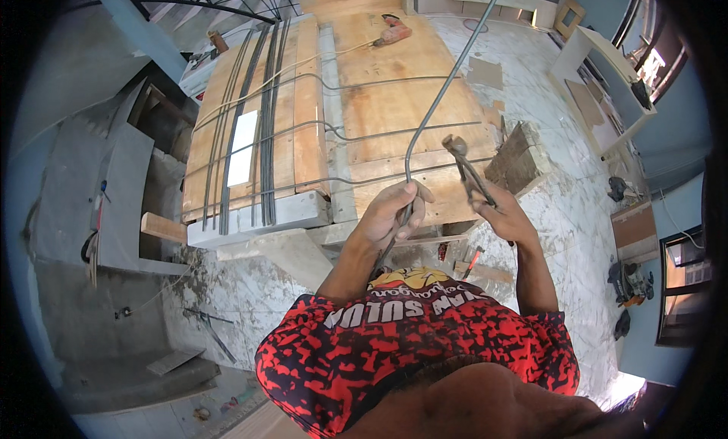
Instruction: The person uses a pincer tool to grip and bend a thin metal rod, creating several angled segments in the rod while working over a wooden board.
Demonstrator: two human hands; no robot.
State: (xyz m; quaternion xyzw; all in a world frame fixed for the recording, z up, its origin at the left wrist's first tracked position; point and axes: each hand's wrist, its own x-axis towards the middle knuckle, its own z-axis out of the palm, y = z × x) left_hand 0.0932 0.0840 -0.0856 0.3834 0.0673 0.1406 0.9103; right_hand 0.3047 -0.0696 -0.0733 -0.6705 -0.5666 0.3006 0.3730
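Observation:
My left hand [393, 215] is wrapped round a long steel rod [449, 83], which rises from it to a bend and slants up to the top edge of the view. To its right, my right hand [500, 211] grips the handles of metal pincers [464, 162], their head pointing up and left, close beside the rod's bend. Beyond my hands, on a plywood work surface [398, 52], lie several rods with a kinked section [345, 138] and bundles of straight dark rods [267, 147]. A white rectangular piece [243, 147] rests among the bundles.
A red drill [390, 33] with a cord lies at the work surface's far end. A pale cabinet frame [597, 90] stands on the right. Grey built-in counters [114, 196] line the left. Tools [633, 280] lie along the right wall, and a red-handled tool [476, 257] is below my hands.

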